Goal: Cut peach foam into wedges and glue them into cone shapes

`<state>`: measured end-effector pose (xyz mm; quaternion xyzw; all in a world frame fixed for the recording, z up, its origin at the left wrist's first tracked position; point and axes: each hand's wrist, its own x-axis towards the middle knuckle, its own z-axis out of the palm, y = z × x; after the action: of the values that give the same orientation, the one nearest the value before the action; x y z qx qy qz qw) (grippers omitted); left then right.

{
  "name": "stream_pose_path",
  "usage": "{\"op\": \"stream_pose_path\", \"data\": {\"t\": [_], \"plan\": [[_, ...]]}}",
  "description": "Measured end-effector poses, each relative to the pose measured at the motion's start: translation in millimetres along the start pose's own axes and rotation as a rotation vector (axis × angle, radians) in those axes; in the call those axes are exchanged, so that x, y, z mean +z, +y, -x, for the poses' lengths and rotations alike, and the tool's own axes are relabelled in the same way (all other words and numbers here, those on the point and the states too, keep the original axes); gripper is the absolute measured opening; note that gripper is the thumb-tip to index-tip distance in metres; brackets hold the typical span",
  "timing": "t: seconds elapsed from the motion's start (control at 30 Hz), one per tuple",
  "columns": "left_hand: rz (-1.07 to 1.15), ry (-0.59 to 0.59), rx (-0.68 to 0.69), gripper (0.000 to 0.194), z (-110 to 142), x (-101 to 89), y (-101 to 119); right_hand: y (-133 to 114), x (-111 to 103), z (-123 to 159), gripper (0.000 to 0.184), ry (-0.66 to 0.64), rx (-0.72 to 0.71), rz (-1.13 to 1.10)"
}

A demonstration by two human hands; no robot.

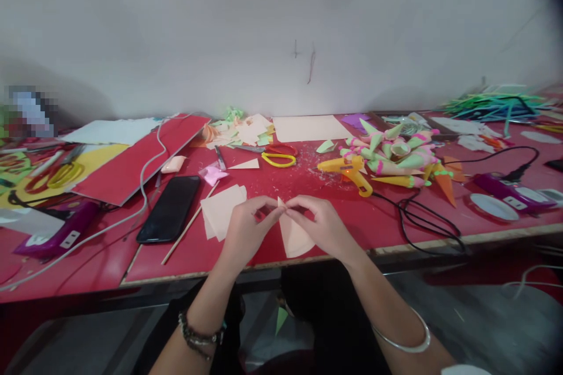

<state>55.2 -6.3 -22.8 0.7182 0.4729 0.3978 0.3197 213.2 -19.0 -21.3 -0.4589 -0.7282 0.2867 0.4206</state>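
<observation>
A peach-coloured, fan-shaped piece of paper [295,238] is pinched at its narrow top between my two hands, its rounded edge toward me. My left hand [253,220] is closed, thumb and forefinger meeting at the paper's tip. My right hand [321,220] is closed on the same tip from the other side, the fingertips of both hands nearly touching. Beside my left hand lie several cut peach paper sheets [220,211] and a thin wooden stick [187,231]. Beyond my hands rest yellow-and-red-handled scissors [279,157] and a yellow glue gun [347,169].
A black phone [169,209] lies left, near a red board [141,158] crossed by a white cable. Paper cones [391,149] are heaped at the right. Purple power strips [514,193] [61,228] sit at both sides. A white partition [264,47] stands behind the red table [347,228].
</observation>
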Motion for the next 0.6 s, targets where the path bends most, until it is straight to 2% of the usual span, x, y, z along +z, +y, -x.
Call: {"op": "stream_pose_path", "data": {"t": [0.17,0.6], "plan": [[0.027,-0.029,0.0,0.017,-0.9,-3.8,0.5,-2.0,-0.8,0.6,0.014,-0.031,-0.039,0.021],[-0.06,-0.029,0.036,0.022,-2.3,-9.6,2.0,-3.9,-2.3,1.0,0.013,-0.065,-0.033,0.008]]}}
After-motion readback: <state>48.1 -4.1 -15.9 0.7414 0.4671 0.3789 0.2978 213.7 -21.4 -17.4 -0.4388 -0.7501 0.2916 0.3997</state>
